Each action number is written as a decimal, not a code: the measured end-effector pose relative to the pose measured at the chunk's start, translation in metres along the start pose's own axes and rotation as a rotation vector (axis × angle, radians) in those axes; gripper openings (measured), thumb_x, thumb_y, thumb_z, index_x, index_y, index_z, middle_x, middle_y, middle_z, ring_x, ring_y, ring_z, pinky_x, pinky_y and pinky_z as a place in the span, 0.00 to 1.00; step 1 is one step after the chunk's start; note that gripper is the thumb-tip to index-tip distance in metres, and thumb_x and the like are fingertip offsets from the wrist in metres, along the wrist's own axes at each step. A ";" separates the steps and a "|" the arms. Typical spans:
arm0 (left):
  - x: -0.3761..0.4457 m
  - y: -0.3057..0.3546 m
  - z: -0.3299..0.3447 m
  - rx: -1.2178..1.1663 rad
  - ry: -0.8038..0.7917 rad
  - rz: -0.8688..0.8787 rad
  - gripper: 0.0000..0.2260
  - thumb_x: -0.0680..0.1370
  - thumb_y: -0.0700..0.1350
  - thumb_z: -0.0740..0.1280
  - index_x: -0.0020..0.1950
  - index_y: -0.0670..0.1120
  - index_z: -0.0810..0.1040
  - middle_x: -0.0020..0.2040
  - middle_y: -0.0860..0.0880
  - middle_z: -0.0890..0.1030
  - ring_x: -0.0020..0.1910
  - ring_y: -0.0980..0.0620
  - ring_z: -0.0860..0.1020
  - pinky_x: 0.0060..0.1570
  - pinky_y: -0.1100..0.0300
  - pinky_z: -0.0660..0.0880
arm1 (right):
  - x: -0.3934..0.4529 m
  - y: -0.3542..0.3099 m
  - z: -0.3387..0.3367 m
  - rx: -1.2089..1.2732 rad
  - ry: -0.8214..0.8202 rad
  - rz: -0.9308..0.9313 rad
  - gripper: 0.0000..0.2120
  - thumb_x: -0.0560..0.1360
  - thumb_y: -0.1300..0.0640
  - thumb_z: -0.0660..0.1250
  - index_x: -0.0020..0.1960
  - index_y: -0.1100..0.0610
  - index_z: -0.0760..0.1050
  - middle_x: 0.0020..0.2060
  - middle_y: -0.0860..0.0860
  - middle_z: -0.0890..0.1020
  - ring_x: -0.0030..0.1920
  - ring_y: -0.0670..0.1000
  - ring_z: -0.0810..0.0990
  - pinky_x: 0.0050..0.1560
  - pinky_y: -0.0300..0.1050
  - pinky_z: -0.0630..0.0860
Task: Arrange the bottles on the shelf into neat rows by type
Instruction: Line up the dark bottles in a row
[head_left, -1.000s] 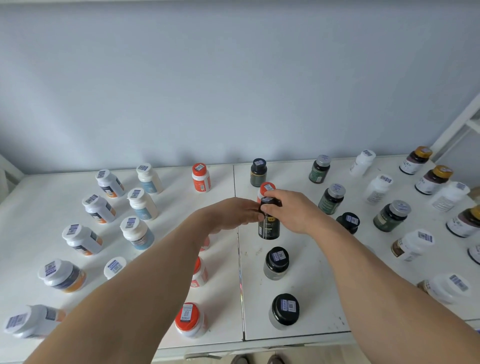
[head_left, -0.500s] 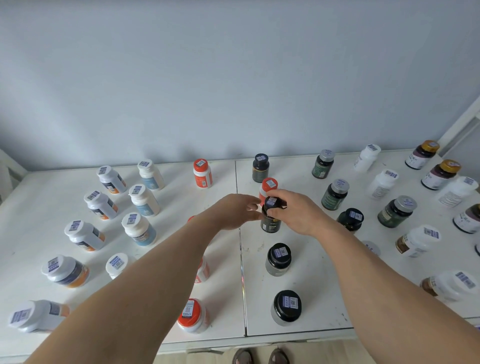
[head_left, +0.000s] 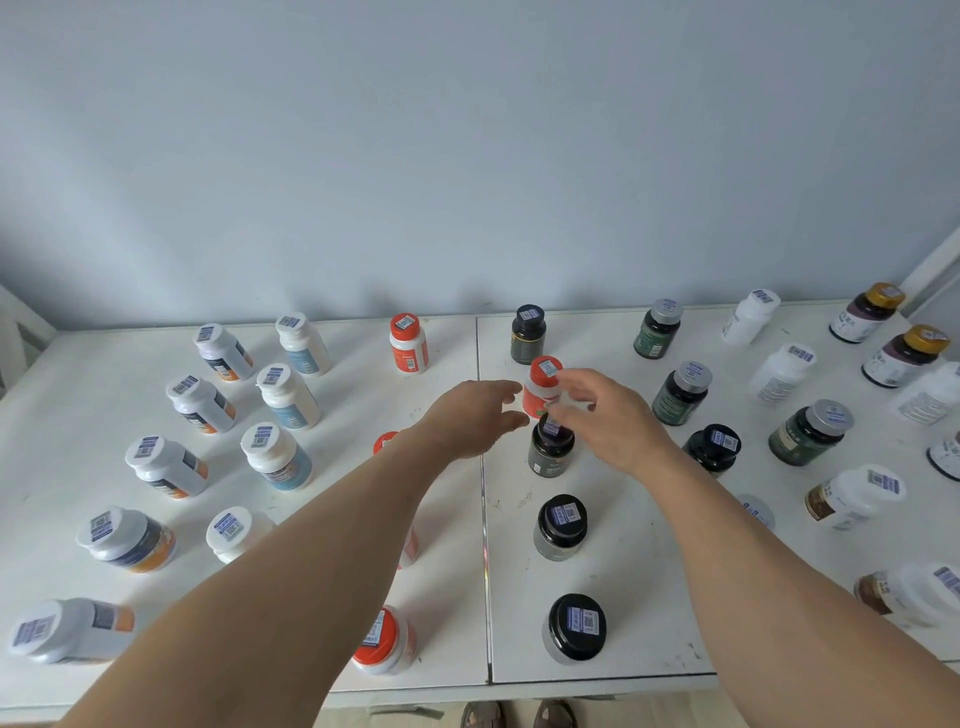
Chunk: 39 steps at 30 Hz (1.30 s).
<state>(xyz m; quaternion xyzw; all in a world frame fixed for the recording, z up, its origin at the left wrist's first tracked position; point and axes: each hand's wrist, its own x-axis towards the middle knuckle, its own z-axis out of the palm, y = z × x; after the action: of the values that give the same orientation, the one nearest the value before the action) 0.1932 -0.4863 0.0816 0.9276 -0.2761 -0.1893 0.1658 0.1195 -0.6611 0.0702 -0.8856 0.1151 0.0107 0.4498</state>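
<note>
A dark bottle with a black cap (head_left: 549, 451) stands upright on the white shelf (head_left: 623, 566), in a column with three other black-capped bottles (head_left: 561, 526). Just behind it stands an orange-capped bottle (head_left: 541, 388). My right hand (head_left: 610, 423) hovers over the dark bottle with fingers spread, its blurred fingertips by the orange-capped bottle. My left hand (head_left: 470, 421) is open at the orange-capped bottle's left side, thumb and fingers apart. Neither hand clearly grips anything.
White bottles with blue or orange labels (head_left: 283, 457) fill the left half. Orange-capped bottles (head_left: 409, 340) stand near the centre seam, some hidden by my left arm. Green, white and gold-capped bottles (head_left: 808, 434) crowd the right. The wall is close behind.
My right hand set the dark bottle down in the black-capped column and let go. Both hands opened and moved slightly back toward the orange-capped bottle.
</note>
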 end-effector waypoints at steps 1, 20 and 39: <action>0.002 -0.001 -0.001 -0.009 0.007 -0.014 0.24 0.80 0.54 0.63 0.75 0.49 0.66 0.69 0.50 0.75 0.65 0.47 0.74 0.64 0.53 0.71 | 0.005 -0.003 -0.003 -0.008 0.034 -0.010 0.23 0.72 0.46 0.69 0.66 0.45 0.71 0.61 0.43 0.77 0.63 0.43 0.74 0.64 0.45 0.69; 0.041 -0.007 -0.009 -0.398 -0.064 -0.075 0.21 0.78 0.54 0.67 0.70 0.52 0.72 0.66 0.52 0.77 0.65 0.51 0.75 0.65 0.55 0.70 | 0.066 -0.031 -0.023 -0.179 -0.209 -0.037 0.21 0.75 0.50 0.69 0.67 0.50 0.72 0.59 0.50 0.79 0.56 0.50 0.77 0.57 0.42 0.71; 0.045 -0.001 -0.024 -0.640 -0.134 -0.080 0.16 0.79 0.54 0.66 0.67 0.56 0.75 0.62 0.52 0.80 0.60 0.48 0.78 0.66 0.48 0.72 | 0.075 -0.033 -0.037 -0.151 -0.094 -0.076 0.11 0.73 0.43 0.67 0.52 0.46 0.79 0.46 0.45 0.82 0.47 0.46 0.79 0.41 0.40 0.69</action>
<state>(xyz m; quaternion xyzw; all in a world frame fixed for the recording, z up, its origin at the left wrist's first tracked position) 0.2395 -0.5062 0.0906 0.8241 -0.1762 -0.3335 0.4226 0.1964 -0.6863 0.1096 -0.9194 0.0589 0.0436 0.3865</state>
